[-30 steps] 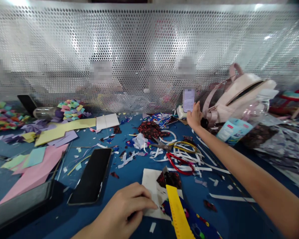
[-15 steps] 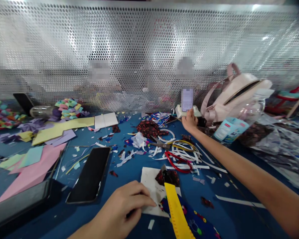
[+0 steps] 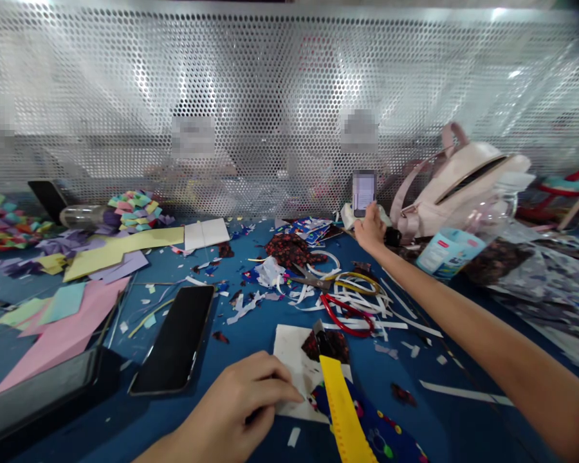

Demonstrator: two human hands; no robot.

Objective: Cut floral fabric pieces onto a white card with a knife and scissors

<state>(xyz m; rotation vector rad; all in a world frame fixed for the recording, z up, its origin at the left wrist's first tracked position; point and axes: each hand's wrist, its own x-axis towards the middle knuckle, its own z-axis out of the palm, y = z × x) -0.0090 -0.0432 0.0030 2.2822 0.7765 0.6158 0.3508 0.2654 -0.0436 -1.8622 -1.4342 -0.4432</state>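
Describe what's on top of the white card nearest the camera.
A dark patterned scrap, blue printed fabric, a yellow cutter and the left hand overlap the card; what lies beneath them is hidden.

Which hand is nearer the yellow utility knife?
Left. The left hand is just left of the yellow utility knife; the right hand is far beyond it, at the upright phone.

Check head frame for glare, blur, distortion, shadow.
Head view: bright glare streaks on the perforated panel; head view: upright phone partly pixelated, its text unreadable; head view: patterned gray-white bundle at right looks soft; head view: right forearm seems stretched toward the edge, likely wide-angle; head view: dark shadow beside the long dark object, lower left.
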